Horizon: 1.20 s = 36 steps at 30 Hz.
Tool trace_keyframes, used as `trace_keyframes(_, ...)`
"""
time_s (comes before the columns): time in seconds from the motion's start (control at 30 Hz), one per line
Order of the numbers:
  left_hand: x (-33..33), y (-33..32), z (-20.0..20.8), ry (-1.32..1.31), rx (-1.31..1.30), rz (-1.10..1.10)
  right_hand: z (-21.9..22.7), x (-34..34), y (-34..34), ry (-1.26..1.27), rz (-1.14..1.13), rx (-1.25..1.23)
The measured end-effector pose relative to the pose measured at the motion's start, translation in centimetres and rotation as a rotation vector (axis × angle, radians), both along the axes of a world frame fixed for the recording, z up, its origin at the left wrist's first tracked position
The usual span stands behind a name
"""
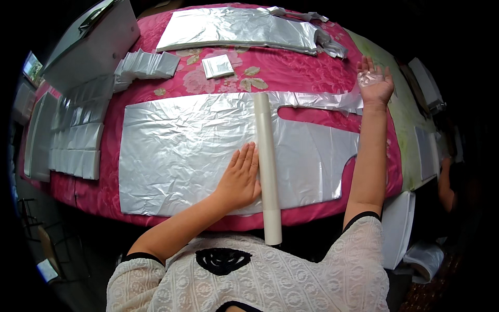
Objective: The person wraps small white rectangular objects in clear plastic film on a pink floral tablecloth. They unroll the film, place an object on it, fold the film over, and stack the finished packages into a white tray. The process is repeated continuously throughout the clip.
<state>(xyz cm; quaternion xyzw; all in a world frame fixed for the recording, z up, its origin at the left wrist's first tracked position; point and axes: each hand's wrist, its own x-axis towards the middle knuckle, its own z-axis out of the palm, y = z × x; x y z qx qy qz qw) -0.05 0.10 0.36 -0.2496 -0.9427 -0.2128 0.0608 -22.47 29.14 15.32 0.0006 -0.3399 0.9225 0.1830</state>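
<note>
A thin, silvery-white plastic apron sheet point(182, 151) lies spread on the pink table, its cut-out straps toward the right. Across it, front to back, rests a long pale tube point(267, 166). My left hand point(239, 177) lies flat on the sheet with fingers stretched out, its side against the tube. Beyond the sheet's right end, my right hand point(375, 86) is turned palm up. Crumpled clear film from the far strap point(332, 100) lies across its fingers, which curl loosely around it.
Behind lies a stack of flat plastic sheets point(239, 30). A small folded packet point(218, 66) sits on the floral pink cloth point(197, 80). At left are rows of folded packets point(78, 148) and a white box point(99, 47). Another person's arm point(445, 184) shows at far right.
</note>
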Motion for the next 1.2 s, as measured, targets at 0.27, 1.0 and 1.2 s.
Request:
trace_keyframes(0.27, 0.0, -0.2, -1.2, 0.122, 0.132, -0.008, -5.8, 11.0, -29.9, 0.310, 0.577, 1.164)
trace_keyframes(1.0, 0.1, 0.3, -1.3, 0.056, 0.090, 0.032, -9.2, 19.1, -10.0, 0.564, 0.322, 1.786)
trace_keyframes(1.2, 1.3, -5.1, 1.9, 0.014, 0.368, -0.060, -10.7, 19.6, -9.5, 0.649, 0.462, 1.928)
